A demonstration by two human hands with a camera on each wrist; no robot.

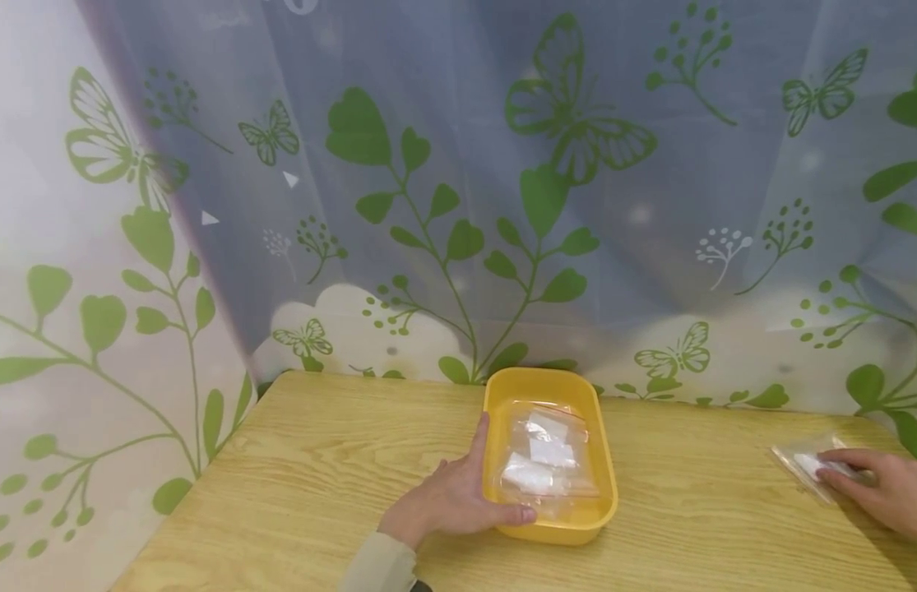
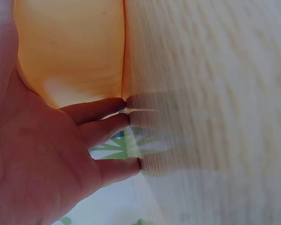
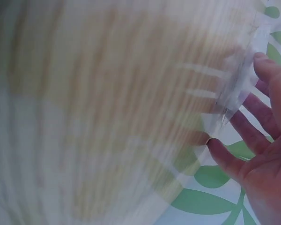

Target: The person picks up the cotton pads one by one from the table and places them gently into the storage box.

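Observation:
A yellow plastic box (image 1: 610,493) stands on the table, with clear zip bags (image 1: 550,460) inside holding white pieces; how many bags overlap there is hard to tell. My left hand (image 1: 454,497) rests against its near left corner, thumb along the front rim and fingers stretched down the left wall. In the left wrist view, fingertips (image 2: 131,164) of that hand touch the tabletop. Far to the right, my right hand (image 1: 883,489) pinches a small clear bag (image 1: 796,460) with something white in it, low at the table. The right wrist view shows this bag (image 3: 236,84) at the fingers.
The wood-grain table (image 1: 340,460) runs up to a hanging cloth (image 1: 443,247) printed with green leaves and butterflies. Another patterned cloth (image 1: 95,411) hangs along the left edge. The yellow box stands close to the back edge.

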